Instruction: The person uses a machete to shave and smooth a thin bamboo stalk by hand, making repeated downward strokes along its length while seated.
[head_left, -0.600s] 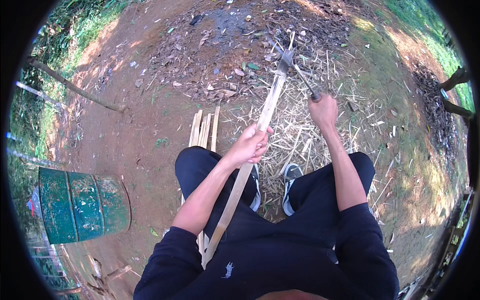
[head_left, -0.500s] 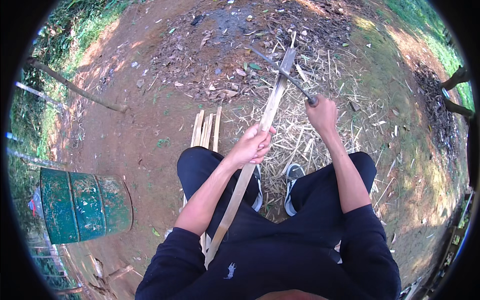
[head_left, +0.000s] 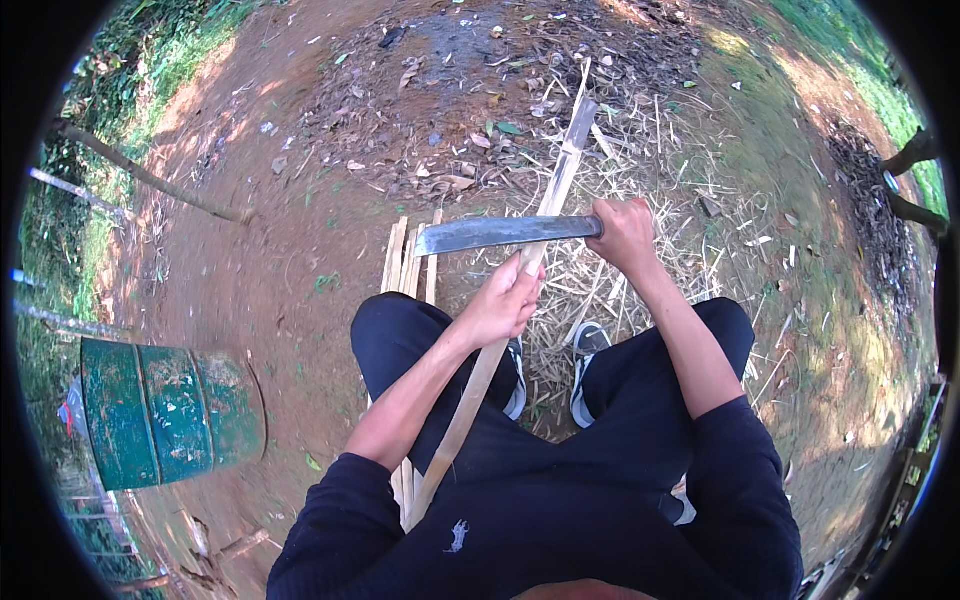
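My left hand (head_left: 503, 303) is closed round the middle of a long, pale split strip, seemingly bamboo (head_left: 465, 410). The strip slants from my lap up and away to the right, and its far end is darker. In my right hand (head_left: 624, 236) is the dark handle of a machete (head_left: 500, 233). Its broad grey blade points left and crosses over the strip, a little beyond my left fingers. Whether the edge touches the strip, I cannot tell. A thin sliver (head_left: 584, 80) stands out at the strip's far end.
Several cut strips (head_left: 395, 255) lie on the ground beside my left knee. Shavings (head_left: 640, 290) litter the soil between and beyond my shoes (head_left: 590, 345). A worn green drum (head_left: 170, 415) is at the left, with a thin pole (head_left: 160, 172) farther off. Dry leaves cover the ground ahead.
The machete has come toward me along the strip, and its blade has swung to lie flatter across it, pointing left. My left hand keeps its hold in nearly the same place.
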